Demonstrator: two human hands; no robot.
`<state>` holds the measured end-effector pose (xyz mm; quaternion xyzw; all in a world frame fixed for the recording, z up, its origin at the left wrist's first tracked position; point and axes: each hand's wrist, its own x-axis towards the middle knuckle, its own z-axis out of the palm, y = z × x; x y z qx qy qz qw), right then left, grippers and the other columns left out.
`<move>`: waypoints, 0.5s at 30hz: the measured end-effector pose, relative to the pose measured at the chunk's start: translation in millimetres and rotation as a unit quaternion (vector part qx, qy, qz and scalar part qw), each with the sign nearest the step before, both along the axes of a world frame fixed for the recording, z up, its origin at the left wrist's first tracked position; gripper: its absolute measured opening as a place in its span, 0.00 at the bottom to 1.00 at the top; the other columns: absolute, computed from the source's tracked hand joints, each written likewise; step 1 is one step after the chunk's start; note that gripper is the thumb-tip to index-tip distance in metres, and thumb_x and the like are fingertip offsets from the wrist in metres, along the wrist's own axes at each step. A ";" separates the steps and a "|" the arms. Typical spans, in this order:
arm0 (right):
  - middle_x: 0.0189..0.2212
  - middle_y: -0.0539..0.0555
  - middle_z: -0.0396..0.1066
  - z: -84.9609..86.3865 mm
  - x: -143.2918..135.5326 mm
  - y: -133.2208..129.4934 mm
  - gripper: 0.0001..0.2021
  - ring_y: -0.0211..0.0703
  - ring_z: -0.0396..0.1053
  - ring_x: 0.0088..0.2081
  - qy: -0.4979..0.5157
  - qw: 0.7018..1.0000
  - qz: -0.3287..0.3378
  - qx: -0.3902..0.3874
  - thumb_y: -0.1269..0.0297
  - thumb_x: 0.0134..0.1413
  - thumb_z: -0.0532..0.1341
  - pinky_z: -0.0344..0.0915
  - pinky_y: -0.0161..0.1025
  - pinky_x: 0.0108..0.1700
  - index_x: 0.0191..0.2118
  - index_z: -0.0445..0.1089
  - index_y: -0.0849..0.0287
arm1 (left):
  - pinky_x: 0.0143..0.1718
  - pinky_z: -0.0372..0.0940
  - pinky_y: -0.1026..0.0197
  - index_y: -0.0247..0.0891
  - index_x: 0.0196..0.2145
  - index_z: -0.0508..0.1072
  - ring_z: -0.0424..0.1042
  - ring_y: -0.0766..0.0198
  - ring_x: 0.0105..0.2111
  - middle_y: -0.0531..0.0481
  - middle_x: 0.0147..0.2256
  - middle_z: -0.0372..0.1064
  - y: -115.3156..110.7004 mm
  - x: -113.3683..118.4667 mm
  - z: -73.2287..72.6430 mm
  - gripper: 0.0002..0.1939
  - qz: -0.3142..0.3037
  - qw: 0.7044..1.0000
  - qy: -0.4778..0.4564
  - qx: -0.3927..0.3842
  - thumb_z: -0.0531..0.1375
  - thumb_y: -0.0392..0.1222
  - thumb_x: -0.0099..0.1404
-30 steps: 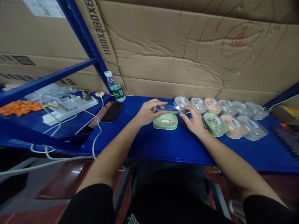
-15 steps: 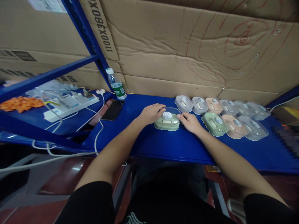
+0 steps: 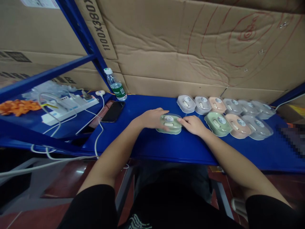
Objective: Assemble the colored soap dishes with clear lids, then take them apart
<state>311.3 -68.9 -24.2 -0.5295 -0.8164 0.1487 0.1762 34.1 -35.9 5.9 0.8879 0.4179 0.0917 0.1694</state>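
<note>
A small green lidded plastic box (image 3: 172, 126), with a clear cover and a round label on top, sits on the blue table in front of me. My left hand (image 3: 156, 119) wraps the box's left side, fingers along the back and a blurred thumb low at the front. On the other side, my right hand (image 3: 192, 124) grips the right end, its thumb on the clear cover and the other fingers curled behind. To the right of that hand stands another green box (image 3: 218, 124), beside a peach box (image 3: 238, 126) and a grey box (image 3: 257, 128).
Behind these runs a back row of similar boxes, a grey one (image 3: 186, 104) at its left end. A water bottle (image 3: 118, 89) and a phone (image 3: 113, 111) are at the left. A power strip (image 3: 71, 109) with white cables lies beyond the blue frame post. Cardboard (image 3: 152, 47) walls the back.
My left hand has shifted slightly down and round the front of the green box, its thumb now at the front. My right hand keeps its hold. The whole view has shifted slightly.
</note>
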 end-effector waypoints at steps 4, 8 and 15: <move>0.24 0.55 0.74 0.2 0.3 0.1 0.36 0.49 0.71 0.30 -0.011 1.000 0.002 0.009 0.33 0.71 0.45 0.56 0.44 0.34 0.23 0.69 0.53 | 0.63 0.67 0.49 0.48 0.67 0.69 0.70 0.43 0.64 0.41 0.64 0.71 -3.8 -3.0 0.9 0.53 -0.042 0.999 -0.011 0.008 0.77 0.61 0.46; 0.29 0.57 0.78 1.6 2.3 2.0 0.36 0.50 0.75 0.34 -0.055 0.998 -0.021 0.022 0.35 0.73 0.44 0.56 0.42 0.34 0.27 0.73 0.55 | 0.63 0.67 0.49 0.42 0.72 0.62 0.72 0.44 0.62 0.37 0.66 0.67 -5.3 2.8 -3.3 0.54 -0.016 0.999 0.023 0.045 0.74 0.60 0.52; 0.38 0.60 0.82 3.7 1.5 5.3 0.34 0.53 0.78 0.42 -0.112 0.991 -0.071 0.017 0.39 0.75 0.43 0.61 0.41 0.38 0.35 0.77 0.56 | 0.62 0.65 0.50 0.41 0.76 0.53 0.70 0.42 0.63 0.37 0.68 0.63 1.3 10.6 -11.7 0.61 0.014 0.999 0.049 0.011 0.70 0.71 0.54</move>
